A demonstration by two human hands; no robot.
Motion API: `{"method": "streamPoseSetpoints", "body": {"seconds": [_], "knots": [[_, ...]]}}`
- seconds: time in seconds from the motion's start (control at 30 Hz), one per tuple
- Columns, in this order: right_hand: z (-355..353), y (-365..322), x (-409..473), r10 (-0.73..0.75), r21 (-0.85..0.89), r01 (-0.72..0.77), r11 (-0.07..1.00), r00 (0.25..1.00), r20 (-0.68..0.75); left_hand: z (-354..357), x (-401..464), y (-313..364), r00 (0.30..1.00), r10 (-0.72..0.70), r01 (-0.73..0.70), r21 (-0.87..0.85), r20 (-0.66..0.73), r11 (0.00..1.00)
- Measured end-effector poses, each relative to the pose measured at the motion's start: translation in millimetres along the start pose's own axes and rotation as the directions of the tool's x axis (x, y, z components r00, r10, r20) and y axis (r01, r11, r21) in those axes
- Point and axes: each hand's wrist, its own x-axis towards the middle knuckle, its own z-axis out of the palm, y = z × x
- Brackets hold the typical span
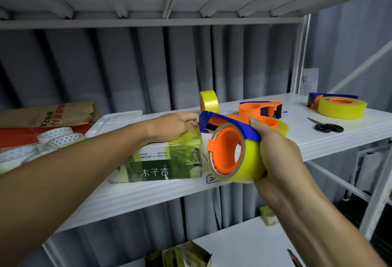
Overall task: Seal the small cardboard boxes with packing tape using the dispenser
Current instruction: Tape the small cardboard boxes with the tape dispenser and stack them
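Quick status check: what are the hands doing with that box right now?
Left hand resting on green box, steadying it. Right hand grips tape dispenser, blade end at box's top edge. Nothing blocking.

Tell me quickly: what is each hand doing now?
Left hand: rests on top of the green box; grip cannot be told.
Right hand: grips the tape dispenser.

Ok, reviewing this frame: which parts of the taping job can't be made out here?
- Head view: the top seam of the green box lies under the left hand.
- Any tape strip between the dispenser and the box is too blurred to see.
- Right hand fingers lie behind the roll.
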Motion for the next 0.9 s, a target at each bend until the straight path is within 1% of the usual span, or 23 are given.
{"method": "streamPoseSetpoints", "body": {"seconds": [0.07,0.1,0.17,0.23,0.3,0.43,0.53,0.63,0.77,0.83,0.9], "knots": [[-4.1,-3.9,1.1,-0.038,-0.036,0.038,0.999,0.999,0.0,-0.5,0.1,3.9,1.0,-0.014,0.015,0.092,-0.019,0.996],[-5.9,-4.6,1.6,-0.06,-0.046,0.06,0.997,0.998,0.006,-0.1,-0.6,5.4,1.0,-0.017,0.02,0.11,-0.025,0.994],[-8.0,-4.3,-2.6,-0.093,-0.057,0.094,0.994,0.996,0.015,0.7,-2.5,8.4,0.999,-0.023,0.027,0.109,-0.039,0.994],[-9.2,-1.8,-6.7,-0.093,-0.055,0.094,0.994,0.995,0.02,1.5,-3.6,10.3,0.998,-0.03,0.036,0.11,-0.053,0.993],[-7.9,-5.4,-5.1,-0.072,-0.021,0.073,0.997,0.997,0.015,2.6,-2.0,11.3,0.996,-0.043,0.052,0.121,-0.077,0.991],[2.1,-22.6,8.8,0.072,0.129,-0.074,0.989,0.997,0.017,6.8,8.3,12.5,0.985,-0.115,0.128,0.103,-0.125,0.986],[2.4,-19.7,10.3,0.091,0.139,-0.094,0.986,0.995,0.027,9.4,12.5,12.4,0.976,-0.134,0.153,0.1,-0.172,0.983],[-11.1,-8.0,6.6,0.087,0.121,-0.089,0.989,0.996,0.017,10.1,13.1,11.8,0.974,-0.134,0.155,0.103,-0.182,0.983],[-26.2,2.9,-0.7,0.112,0.105,-0.112,0.988,0.994,0.002,10.3,11.9,11.3,0.981,-0.089,0.109,0.111,-0.171,0.988],[-29.2,7.3,-4.0,0.107,0.099,-0.108,0.989,0.994,0.014,12.2,9.4,10.8,0.976,-0.015,0.023,0.032,-0.216,0.999],[-30.8,9.6,-5.9,0.093,0.099,-0.095,0.991,0.995,0.018,12.1,7.2,12.4,0.963,0.091,-0.107,-0.05,-0.254,0.993]]}}
